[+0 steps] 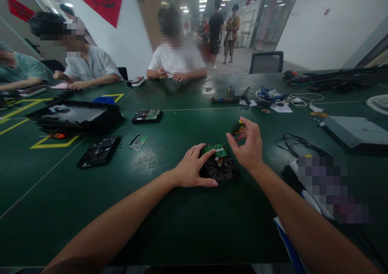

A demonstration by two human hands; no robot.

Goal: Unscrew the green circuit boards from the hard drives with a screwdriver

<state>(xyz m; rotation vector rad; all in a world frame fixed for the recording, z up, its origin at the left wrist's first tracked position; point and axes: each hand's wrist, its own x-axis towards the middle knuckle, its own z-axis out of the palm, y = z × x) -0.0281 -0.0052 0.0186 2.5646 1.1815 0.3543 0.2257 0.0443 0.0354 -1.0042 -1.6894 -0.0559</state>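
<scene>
A black hard drive (pixel 220 167) with a green circuit board (pixel 216 149) on top lies on the green table (pixel 169 217) in front of me. My left hand (pixel 193 169) rests on the drive's left side, fingers wrapped round its edge and thumb along the near side. My right hand (pixel 247 145) hovers just right of the drive with its fingers curled. It grips a small tool with a yellow handle (pixel 240 125), whose tip I cannot see.
Another hard drive (pixel 147 116), a loose circuit board (pixel 138 142), a black cover plate (pixel 99 150) and a black tray (pixel 75 116) lie to the left. Cables (pixel 295 144), tools (pixel 230 98) and a grey box (pixel 354 129) lie to the right. Two people sit across the table.
</scene>
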